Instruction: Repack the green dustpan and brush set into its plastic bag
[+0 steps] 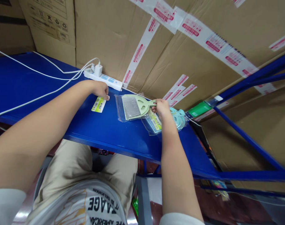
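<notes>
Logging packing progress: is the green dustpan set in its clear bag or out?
Partly in: dustpan set lies inside the clear bag; handle protrudes, held by right hand.

- The place looks like a stockroom or packing area of a warehouse.
- Large cardboard cartons (180, 53) sealed with printed red-and-white tape (217, 47) fill the top of the frame.
- A blue metal shelf (39, 84) on a blue steel frame (250, 140) serves as a workbench.
- A white power strip (103, 79) lies at the shelf's back edge.
- Bagged goods and a label sticker (99, 104) lie on the shelf.

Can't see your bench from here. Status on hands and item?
Left hand touching label. Right hand gripping dustpan handle, pan on bag. Power strip behind, clear.
</notes>
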Demonstrator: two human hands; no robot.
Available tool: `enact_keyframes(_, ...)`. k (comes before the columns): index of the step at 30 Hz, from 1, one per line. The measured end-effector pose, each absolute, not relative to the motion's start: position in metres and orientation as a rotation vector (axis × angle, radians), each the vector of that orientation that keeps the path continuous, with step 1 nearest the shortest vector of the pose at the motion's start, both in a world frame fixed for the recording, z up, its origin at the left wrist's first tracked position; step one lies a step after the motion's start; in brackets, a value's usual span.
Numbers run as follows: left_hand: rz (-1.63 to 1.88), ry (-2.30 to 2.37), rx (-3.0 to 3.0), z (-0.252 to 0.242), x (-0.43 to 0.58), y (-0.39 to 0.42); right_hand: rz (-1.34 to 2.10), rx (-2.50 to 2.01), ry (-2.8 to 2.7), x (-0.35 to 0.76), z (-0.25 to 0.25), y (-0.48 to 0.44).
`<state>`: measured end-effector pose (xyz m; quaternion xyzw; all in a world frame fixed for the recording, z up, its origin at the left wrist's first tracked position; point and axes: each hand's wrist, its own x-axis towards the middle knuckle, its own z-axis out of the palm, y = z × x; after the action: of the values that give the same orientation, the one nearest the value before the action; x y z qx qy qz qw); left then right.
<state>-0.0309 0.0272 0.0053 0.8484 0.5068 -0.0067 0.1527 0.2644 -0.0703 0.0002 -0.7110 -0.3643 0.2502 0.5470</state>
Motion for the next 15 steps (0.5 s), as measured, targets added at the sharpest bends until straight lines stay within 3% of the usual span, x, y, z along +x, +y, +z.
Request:
enact_keyframes(8, -0.002, 1.437, 2.407, 0.0077, -0.0336, 0.0273, 0.334, -2.02, -1.171, 0.2682, 0.001, -0.0753)
enact_keyframes(15, 0.245, 1.478, 2.364, 0.0118, -0.0359, 0.0273, 0.297, -2.034, -1.198, 0.2682, -0.0006, -0.0767)
